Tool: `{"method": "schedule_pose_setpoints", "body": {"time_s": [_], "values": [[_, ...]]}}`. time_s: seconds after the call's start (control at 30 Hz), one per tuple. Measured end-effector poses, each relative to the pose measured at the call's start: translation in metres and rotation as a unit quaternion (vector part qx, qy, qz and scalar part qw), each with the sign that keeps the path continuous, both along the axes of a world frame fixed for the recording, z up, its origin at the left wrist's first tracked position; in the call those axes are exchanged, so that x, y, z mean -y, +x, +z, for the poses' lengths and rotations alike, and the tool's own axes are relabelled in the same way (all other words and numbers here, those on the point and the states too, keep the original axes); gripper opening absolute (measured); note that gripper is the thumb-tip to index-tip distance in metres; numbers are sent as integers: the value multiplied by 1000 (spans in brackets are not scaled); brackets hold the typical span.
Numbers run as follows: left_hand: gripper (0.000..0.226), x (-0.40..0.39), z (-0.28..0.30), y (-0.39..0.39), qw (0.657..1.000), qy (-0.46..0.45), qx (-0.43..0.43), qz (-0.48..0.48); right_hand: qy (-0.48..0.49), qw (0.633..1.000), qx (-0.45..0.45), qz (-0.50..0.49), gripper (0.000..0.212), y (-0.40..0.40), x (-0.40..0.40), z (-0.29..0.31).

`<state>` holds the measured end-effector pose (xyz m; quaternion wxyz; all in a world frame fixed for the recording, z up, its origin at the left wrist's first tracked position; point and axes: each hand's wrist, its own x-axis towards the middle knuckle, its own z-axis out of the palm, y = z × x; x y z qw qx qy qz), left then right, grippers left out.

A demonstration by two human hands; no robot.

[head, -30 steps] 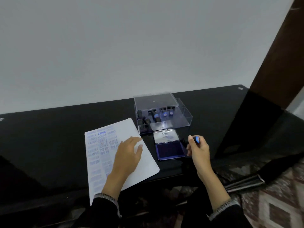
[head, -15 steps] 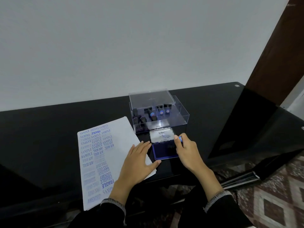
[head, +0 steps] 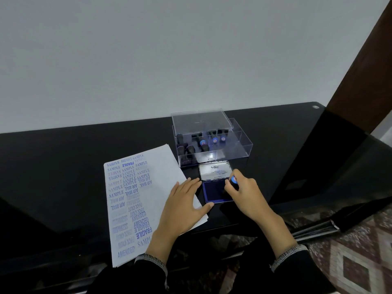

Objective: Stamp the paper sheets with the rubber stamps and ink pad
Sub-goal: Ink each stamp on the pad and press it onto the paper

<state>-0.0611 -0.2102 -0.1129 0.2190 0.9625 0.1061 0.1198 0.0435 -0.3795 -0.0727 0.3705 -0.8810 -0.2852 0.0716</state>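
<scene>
Pinched in our right hand (head: 247, 194), fingers curled round its dark handle, is a stamp (head: 233, 181) with a blue cap on top; its lower end is down on the blue ink pad (head: 213, 193), though the fingers hide the contact itself. Our left hand (head: 183, 205) lies flat with fingers straight and spread on the right part of the paper (head: 148, 200), holding nothing, its thumb reaching off the sheet's edge toward the pad's near corner.

We see the paper as a thin stack lying slightly skewed on the black table (head: 63, 166), its left half crowded with blue prints such as SAMPLE, AIR MAIL, FRAGILE, AMENDED and FAX OUT, its right half bare. The pad sits just beside the paper's right edge, with its lid (head: 214, 170) folded open behind it, pale inside and printed with a brand name.

Just behind the lid stands a clear box (head: 239, 143) divided into compartments. More stamps (head: 202, 143) lie in its left and middle compartments, some with blue caps, while the right compartment looks bare. Its clear cover (head: 201, 122) is tilted up at the back. Past the table rises a plain pale wall (head: 169, 49), and to the right a brown door (head: 367, 71).
</scene>
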Motion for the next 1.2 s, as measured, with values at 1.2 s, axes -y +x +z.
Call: {"method": "schedule_pose_setpoints", "body": {"time_s": [1.2], "values": [[37,-113,2,-71,947,-56,49,311,-40,991,119,-55,20,-16,-16,-9]]}}
